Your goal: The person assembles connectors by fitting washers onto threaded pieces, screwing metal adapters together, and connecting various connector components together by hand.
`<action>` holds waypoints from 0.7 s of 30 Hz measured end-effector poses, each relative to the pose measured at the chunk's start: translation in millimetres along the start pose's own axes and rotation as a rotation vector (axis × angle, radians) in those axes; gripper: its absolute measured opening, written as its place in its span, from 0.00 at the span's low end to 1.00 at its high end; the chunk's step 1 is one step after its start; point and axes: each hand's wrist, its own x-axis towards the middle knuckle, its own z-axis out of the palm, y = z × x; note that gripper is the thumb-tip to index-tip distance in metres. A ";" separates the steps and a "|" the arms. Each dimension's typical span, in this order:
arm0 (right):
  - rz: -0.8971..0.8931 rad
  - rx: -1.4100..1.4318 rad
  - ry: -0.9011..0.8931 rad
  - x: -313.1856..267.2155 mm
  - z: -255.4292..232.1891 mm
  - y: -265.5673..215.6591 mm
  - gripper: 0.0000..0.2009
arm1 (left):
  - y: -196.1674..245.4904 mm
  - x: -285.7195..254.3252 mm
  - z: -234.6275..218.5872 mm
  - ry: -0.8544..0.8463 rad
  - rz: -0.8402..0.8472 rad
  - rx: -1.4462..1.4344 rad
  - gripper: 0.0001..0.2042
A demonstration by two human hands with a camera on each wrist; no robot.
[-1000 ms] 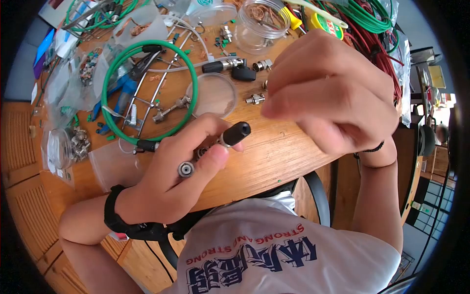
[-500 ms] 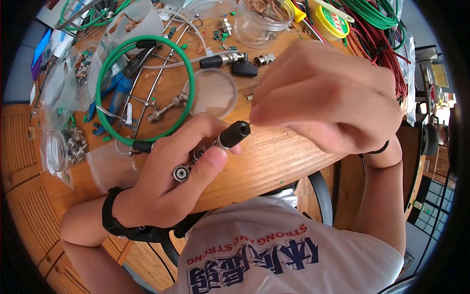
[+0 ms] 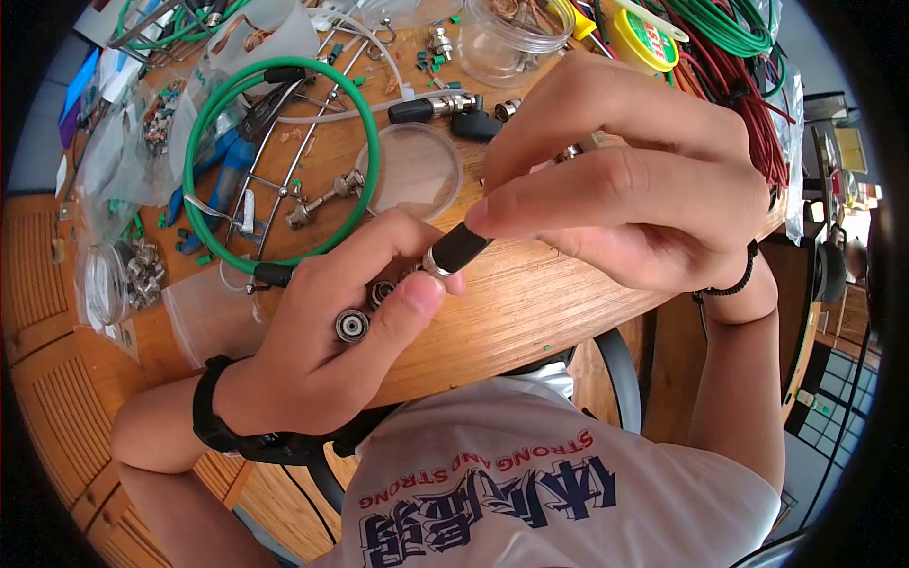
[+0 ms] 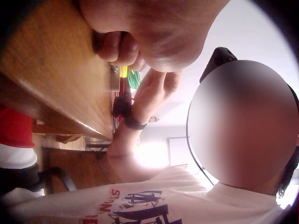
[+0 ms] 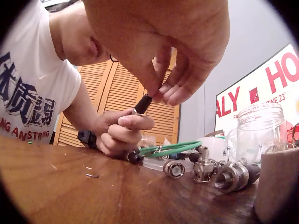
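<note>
My left hand (image 3: 322,312) holds a coaxial connector with a black boot (image 3: 460,248), its metal collar between thumb and fingers and the boot angled up to the right. Two more metal connectors (image 3: 352,326) sit tucked in the same hand, round ends facing out. My right hand (image 3: 634,180) reaches in from the right, and its thumb and forefinger pinch the far end of the boot. In the right wrist view the boot (image 5: 142,104) stands upright between both hands. The right fingertips cover its tip.
A looped green cable (image 3: 374,151) lies over a wire rack, near blue-handled pliers (image 3: 227,170). Beyond are a round clear lid (image 3: 414,175), a clear jar (image 3: 511,47) and a black-booted connector (image 3: 431,108). Bundled red cables (image 3: 748,123) lie at the right. BNC connectors (image 5: 174,169) stand close to the right wrist.
My right hand has moved left and its fingertips have come onto the boot's end, with the fingers more spread. The left hand keeps its hold, and the boot has tilted slightly.
</note>
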 end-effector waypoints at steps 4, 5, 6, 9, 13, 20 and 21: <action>0.033 -0.043 -0.070 3.4 -5.6 -0.6 0.07 | -0.3 -0.8 0.8 0.013 -0.030 -0.071 0.09; 0.033 -0.042 -0.071 3.2 -4.7 -1.7 0.07 | -0.2 -0.8 1.6 0.023 -0.027 -0.105 0.09; 0.088 -0.036 -0.051 2.6 -3.5 -4.0 0.06 | -0.3 -0.8 1.8 0.024 -0.028 -0.106 0.09; 0.161 -0.016 -0.023 3.2 -2.0 -6.9 0.06 | -2.3 0.8 1.1 0.018 -0.013 -0.092 0.09; 0.160 -0.030 -0.023 4.9 -3.3 -7.0 0.04 | -7.8 2.7 0.3 -0.010 0.091 0.027 0.19; 0.076 -0.128 -0.047 -1.7 -0.5 -3.8 0.05 | 2.8 -1.1 1.6 0.031 -0.061 -0.047 0.10; 0.033 -0.118 -0.018 -3.2 2.3 -1.9 0.05 | 3.2 -1.4 1.6 0.030 -0.061 -0.048 0.10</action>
